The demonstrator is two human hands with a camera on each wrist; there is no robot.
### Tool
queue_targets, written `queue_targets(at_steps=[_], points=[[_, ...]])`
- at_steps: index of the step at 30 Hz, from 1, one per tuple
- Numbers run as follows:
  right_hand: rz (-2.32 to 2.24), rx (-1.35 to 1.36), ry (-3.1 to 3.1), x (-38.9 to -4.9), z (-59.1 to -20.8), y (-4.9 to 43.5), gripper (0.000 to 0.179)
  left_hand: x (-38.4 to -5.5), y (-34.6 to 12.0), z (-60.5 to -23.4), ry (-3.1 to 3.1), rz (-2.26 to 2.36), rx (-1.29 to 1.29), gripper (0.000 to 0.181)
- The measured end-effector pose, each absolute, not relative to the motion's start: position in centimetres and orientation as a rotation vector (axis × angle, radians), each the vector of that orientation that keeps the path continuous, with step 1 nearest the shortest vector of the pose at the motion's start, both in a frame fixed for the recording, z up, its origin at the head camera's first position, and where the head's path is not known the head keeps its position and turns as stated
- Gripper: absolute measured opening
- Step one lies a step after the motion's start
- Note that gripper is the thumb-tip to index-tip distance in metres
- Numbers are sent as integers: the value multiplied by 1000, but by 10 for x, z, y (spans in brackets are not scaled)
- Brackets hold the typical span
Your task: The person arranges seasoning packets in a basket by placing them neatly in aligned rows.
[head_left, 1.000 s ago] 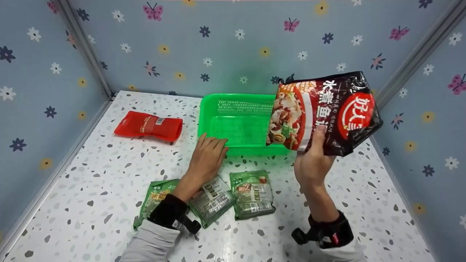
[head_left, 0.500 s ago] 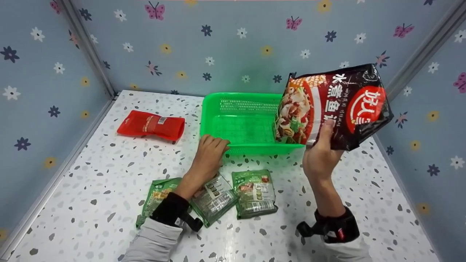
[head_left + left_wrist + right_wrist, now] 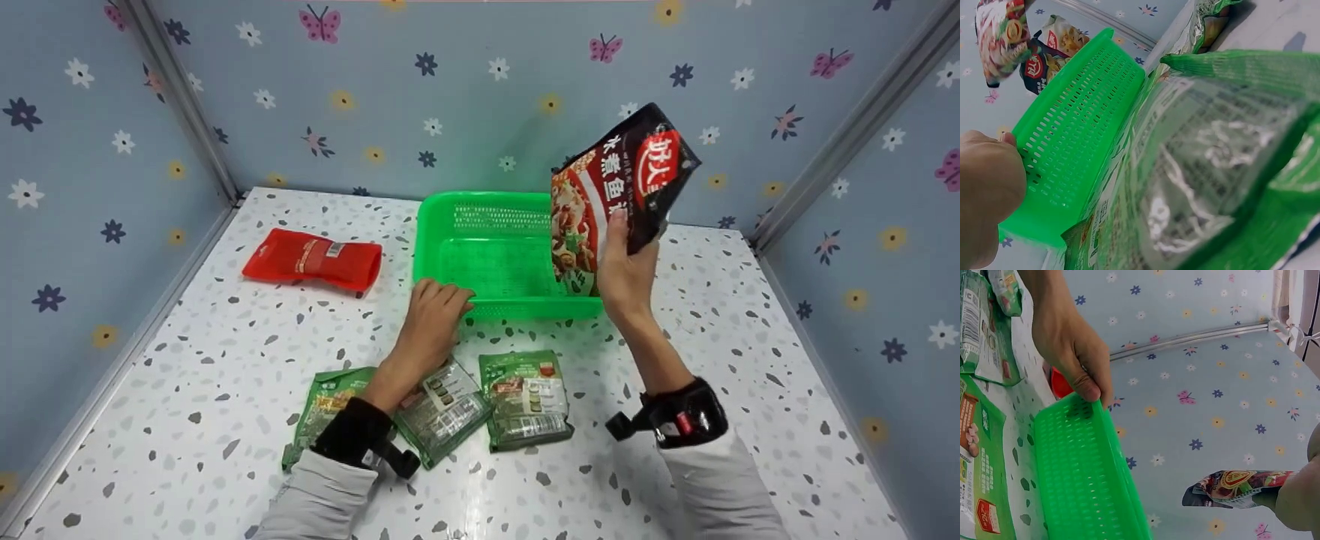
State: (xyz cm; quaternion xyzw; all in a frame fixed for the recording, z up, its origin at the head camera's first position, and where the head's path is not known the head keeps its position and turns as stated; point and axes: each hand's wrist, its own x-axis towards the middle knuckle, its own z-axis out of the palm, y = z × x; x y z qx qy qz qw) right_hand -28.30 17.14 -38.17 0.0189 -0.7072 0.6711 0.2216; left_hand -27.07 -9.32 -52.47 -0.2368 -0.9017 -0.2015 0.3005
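Note:
My right hand point(image 3: 628, 277) holds a black and red seasoning packet point(image 3: 592, 210), thumb across its front. Tilted, it stands over the right end of a green plastic basket point(image 3: 532, 307), its lower edge dipping behind the front rim. My left hand point(image 3: 429, 319) grips that rim near its left corner; in the right wrist view the thumb of the left hand point(image 3: 1075, 354) lies outside the wall. Beyond the basket in the left wrist view, a black pouch point(image 3: 1041, 67) and a pale pouch point(image 3: 1064, 36) show beside the food-picture packet point(image 3: 1002, 39).
A red pouch point(image 3: 311, 260) lies left of the basket. In front are several green packets: one on the right point(image 3: 527, 401), another under the left wrist point(image 3: 446, 409), and a third partly covered by the left sleeve point(image 3: 322, 405). Flower-patterned walls point(image 3: 480, 97) enclose the speckled table point(image 3: 187, 390).
My right hand has moved left and forward, turning the packet steeper over the basket's right end. The left hand stays on the rim. The other packets have not moved.

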Motion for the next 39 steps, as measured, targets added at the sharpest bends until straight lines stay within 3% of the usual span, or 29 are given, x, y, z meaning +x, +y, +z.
queue_targets(at_steps=[7,10,31,39], points=[[1659,63,-2188,-316,-397,164,33,-271,-93,-526,-2374,-545,-632,15],[1575,86,-2271,-328,-405,163,32,-270,-93,-525,-2383,-544,-630,16],[1399,194,-2516,-369,-453,170,39,-272,-93,-526,-2369,-508,-615,16],[1421,127,-2612,-370,-453,169,40,-273,-91,-527,-2353,-502,-620,15]])
